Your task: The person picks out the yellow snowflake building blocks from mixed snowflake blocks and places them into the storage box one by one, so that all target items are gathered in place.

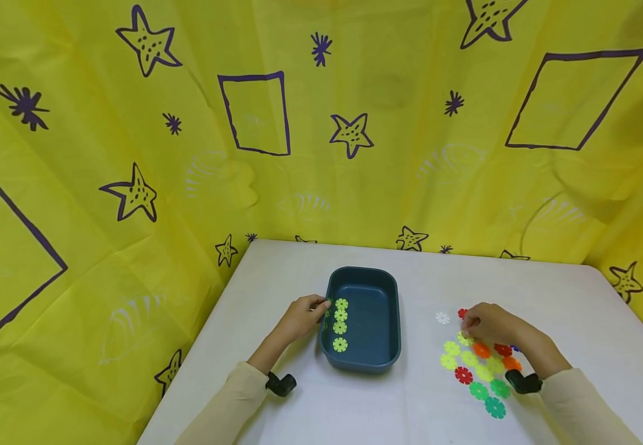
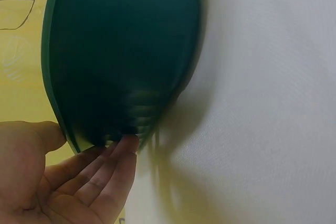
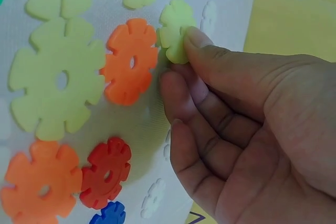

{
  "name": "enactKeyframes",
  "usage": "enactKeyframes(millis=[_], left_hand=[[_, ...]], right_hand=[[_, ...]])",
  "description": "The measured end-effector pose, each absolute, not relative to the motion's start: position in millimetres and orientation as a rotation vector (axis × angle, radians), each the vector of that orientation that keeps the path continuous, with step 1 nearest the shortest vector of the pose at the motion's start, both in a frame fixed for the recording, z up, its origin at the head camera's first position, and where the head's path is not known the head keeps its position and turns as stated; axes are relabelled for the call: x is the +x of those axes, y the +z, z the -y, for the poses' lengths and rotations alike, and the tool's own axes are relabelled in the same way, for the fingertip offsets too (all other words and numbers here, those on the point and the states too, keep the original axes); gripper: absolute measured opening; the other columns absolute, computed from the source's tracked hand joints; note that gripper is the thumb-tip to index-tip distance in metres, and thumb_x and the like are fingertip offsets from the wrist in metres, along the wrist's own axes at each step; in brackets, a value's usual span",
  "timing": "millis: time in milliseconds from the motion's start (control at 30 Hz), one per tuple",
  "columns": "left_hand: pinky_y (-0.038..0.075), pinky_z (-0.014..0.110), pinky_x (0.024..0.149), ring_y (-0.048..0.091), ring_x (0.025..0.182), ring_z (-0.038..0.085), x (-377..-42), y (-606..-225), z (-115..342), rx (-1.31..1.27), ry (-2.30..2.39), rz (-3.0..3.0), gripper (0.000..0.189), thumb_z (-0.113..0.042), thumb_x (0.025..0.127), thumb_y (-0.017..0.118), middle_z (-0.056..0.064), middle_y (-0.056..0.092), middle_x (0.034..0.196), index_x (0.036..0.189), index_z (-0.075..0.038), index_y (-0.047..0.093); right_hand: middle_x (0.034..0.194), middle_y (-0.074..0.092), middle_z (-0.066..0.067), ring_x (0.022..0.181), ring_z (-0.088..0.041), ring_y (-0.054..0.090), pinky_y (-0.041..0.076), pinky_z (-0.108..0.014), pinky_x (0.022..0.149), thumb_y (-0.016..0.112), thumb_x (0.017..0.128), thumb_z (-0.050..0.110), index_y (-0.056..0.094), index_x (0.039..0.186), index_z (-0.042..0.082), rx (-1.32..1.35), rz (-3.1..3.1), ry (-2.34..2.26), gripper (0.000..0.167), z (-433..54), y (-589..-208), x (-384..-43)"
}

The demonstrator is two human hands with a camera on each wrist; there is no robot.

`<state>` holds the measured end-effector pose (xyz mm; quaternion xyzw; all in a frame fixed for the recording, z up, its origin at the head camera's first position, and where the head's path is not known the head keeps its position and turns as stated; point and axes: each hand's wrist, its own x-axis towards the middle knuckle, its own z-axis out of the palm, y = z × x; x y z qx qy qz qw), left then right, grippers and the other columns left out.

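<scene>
Head view: nearest are two cream sleeves (image 1: 588, 405); beyond them, the left hand (image 1: 304, 315) holds the left wall of a dark teal, rectangular plastic bin (image 1: 374, 324). Along that wall, inside the bin, lie four yellow-green notched discs (image 1: 340, 327). Well right of the bin, the right hand (image 1: 493, 324) is at a spread of mixed-colour discs (image 1: 463, 375).

Left wrist view: thumb and fingers (image 2: 100, 182) grip the bin's wall.

Right wrist view: thumb and finger pinch one yellow-green flower-shaped disc (image 3: 173, 30).

Picking up seems the step in hand; next probably calls for lifting it clear and carrying it to the bin's row.
</scene>
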<state>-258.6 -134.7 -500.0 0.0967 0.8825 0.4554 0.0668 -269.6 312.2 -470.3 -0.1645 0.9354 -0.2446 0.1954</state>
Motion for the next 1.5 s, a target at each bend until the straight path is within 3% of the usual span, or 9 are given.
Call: enactKeyframes(millis=[267,700,1300,1500], left_hand=[[0.063,0.042,0.091,0.074,0.108,0.029,-258,-500,135,0.294,1.373,-2.662,0.043,-0.032,0.111,0.056,0.018,0.072,0.127,0.134,0.002,0.066],[0.063,0.041,0.091,0.073,0.110,0.030,-258,-500,135,0.297,1.374,-2.664,0.041,-0.031,0.111,0.056,0.018,0.072,0.127,0.134,0.002,0.066],[0.063,0.042,0.091,0.073,0.109,0.030,-258,-501,136,0.300,1.376,-2.673,0.041,-0.031,0.111,0.055,0.018,0.072,0.127,0.134,0.002,0.066],[0.063,0.042,0.091,0.073,0.108,0.029,-258,-501,136,0.294,1.384,-2.663,0.041,-0.031,0.111,0.056,0.017,0.072,0.126,0.133,0.002,0.067]], right_hand=[[0.097,0.064,-0.005,0.089,-0.022,0.057,0.059,-0.044,0.084,0.073,0.098,0.009,0.071,0.100,0.004,-0.465,-2.608,-0.645,0.006,-309,-466,-274],[0.089,0.066,-0.003,0.080,-0.020,0.057,0.053,-0.035,0.073,0.067,0.101,0.005,0.070,0.095,0.004,-0.594,-2.631,-0.679,0.007,-284,-437,-282],[0.092,0.072,-0.006,0.084,-0.021,0.062,0.056,-0.037,0.078,0.067,0.102,0.006,0.072,0.096,0.004,-0.762,-2.695,-0.723,0.007,-217,-388,-300],[0.090,0.072,-0.006,0.080,-0.019,0.060,0.053,-0.034,0.073,0.067,0.102,0.006,0.072,0.094,0.004,-0.826,-2.678,-0.711,0.010,-189,-385,-307]])
